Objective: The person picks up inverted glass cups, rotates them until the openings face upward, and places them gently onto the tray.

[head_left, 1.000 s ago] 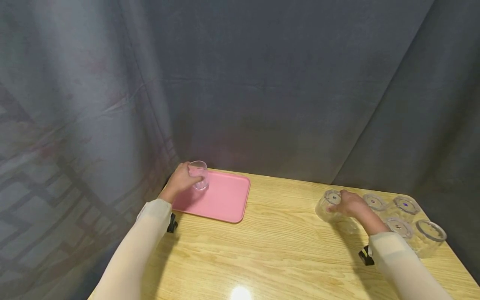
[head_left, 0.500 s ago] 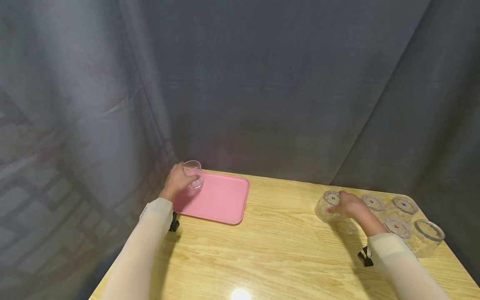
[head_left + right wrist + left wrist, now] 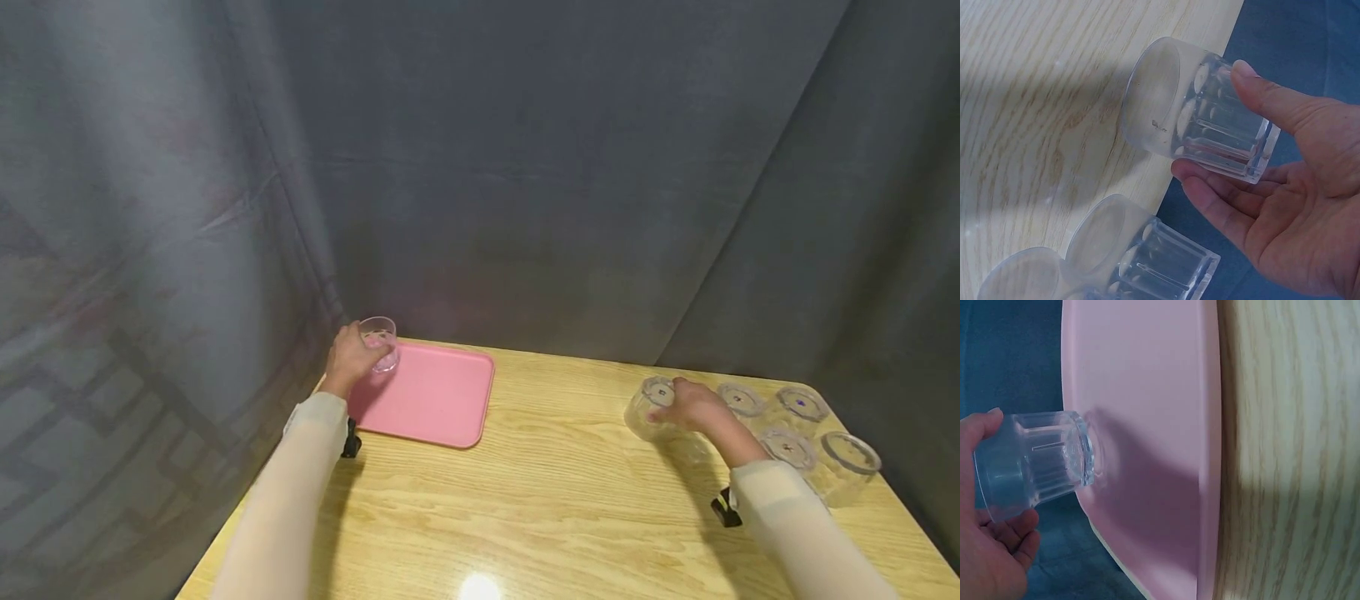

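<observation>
My left hand (image 3: 352, 357) grips a clear tumbler (image 3: 1054, 453), thumb on one side and curled fingers on the other. The tumbler stands mouth up at the far left corner of a pink tray (image 3: 442, 396), its base right at the tray's surface in the left wrist view. Across the table, my right hand (image 3: 697, 408) holds a second clear tumbler (image 3: 1197, 112) between thumb and fingertips. That one is upside down, base upward, with its rim close to the wooden table. Beside it in the right wrist view is another upturned tumbler (image 3: 1141, 250).
Several more clear tumblers stand at the table's right end, among them an upturned one (image 3: 801, 404) with a blue mark and another (image 3: 851, 467) nearest the right edge. A grey curtain (image 3: 510, 208) hangs behind the wooden table (image 3: 525, 500).
My left hand has carried its tumbler leftward over the tray to the far left corner. The right hand keeps its grip, almost still; the whole head view has shifted slightly.
</observation>
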`<state>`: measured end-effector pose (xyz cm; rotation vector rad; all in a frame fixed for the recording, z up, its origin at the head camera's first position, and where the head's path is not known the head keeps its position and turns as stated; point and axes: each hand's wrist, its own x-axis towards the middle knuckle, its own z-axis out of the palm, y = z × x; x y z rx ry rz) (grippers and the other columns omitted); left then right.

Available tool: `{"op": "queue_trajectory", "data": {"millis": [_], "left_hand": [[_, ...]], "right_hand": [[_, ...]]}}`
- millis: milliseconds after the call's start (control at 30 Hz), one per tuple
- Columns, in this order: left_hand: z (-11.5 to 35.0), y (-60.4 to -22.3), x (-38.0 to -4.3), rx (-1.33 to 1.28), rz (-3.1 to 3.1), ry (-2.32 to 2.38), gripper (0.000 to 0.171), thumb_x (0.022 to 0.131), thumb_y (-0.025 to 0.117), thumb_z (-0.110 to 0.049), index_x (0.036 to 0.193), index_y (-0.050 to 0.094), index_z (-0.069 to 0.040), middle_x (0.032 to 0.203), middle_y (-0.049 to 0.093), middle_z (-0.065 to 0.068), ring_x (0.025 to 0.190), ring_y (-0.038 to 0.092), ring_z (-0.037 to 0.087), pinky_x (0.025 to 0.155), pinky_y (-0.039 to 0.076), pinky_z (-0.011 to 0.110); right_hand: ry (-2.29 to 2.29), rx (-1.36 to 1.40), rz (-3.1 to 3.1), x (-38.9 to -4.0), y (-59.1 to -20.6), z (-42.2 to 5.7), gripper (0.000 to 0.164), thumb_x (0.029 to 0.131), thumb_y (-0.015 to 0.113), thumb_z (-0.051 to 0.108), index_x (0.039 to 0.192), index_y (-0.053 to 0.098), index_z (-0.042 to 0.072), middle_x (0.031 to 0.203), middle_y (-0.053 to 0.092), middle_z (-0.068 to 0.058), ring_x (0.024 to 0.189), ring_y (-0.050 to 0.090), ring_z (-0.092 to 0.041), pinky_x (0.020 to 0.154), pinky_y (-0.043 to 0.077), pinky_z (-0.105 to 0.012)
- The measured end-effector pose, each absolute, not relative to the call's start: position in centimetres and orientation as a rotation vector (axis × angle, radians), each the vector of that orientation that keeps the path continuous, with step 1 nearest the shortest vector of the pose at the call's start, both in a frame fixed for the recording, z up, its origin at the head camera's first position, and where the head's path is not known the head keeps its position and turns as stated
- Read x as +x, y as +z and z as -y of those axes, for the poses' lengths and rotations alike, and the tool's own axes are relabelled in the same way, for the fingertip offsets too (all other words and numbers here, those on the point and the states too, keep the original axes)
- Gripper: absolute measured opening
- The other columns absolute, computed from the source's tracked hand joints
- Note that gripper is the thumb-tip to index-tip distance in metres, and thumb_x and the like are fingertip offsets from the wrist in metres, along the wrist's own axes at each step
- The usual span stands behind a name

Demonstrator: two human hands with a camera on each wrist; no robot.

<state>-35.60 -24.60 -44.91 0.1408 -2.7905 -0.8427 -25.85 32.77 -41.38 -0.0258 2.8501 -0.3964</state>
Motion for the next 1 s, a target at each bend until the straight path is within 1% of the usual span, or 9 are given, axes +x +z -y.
{"op": "queue_trajectory", "data": {"millis": [133,433,767,1000], "left_hand": [[24.54,-45.22,-35.82,0.148,2.803,-0.844,0.093,0.088,0.070,-0.049,0.149,0.034,0.011,0.143,0.044,0.034,0.131,0.044,0.054,0.109,0.038,0.063],[24.72,-45.73,-35.88,0.222,2.823,-0.890,0.096,0.091,0.068,-0.049,0.153,0.027,0.011,0.150,0.038,0.034,0.138,0.038,0.052,0.113,0.033,0.063],[24.58,-45.40,-35.76,0.272,2.837,-0.911,0.097,0.092,0.069,-0.048,0.153,0.024,0.012,0.151,0.035,0.036,0.140,0.034,0.052,0.115,0.029,0.064],[24.53,-45.28,-35.76,0.310,2.874,-0.899,0.099,0.092,0.068,-0.048,0.153,0.021,0.013,0.152,0.031,0.037,0.141,0.031,0.052,0.115,0.028,0.064]], "right_hand": [[-0.401,-0.017,-2.852,-25.89,-41.52,-32.72,0.093,0.087,0.076,0.043,0.134,0.035,-0.026,0.129,0.048,-0.047,0.117,0.050,-0.061,0.095,0.046,-0.063],[-0.374,-0.005,-2.842,-25.87,-41.55,-32.50,0.094,0.088,0.075,0.045,0.136,0.035,-0.025,0.132,0.046,-0.046,0.118,0.049,-0.061,0.096,0.045,-0.064],[-0.379,-0.012,-2.850,-25.83,-41.51,-32.17,0.091,0.087,0.076,0.043,0.134,0.037,-0.025,0.130,0.047,-0.046,0.117,0.049,-0.061,0.096,0.045,-0.064],[-0.385,-0.004,-2.839,-26.00,-41.71,-32.07,0.095,0.088,0.076,0.045,0.137,0.033,-0.025,0.135,0.043,-0.047,0.121,0.047,-0.062,0.099,0.043,-0.066]]}}
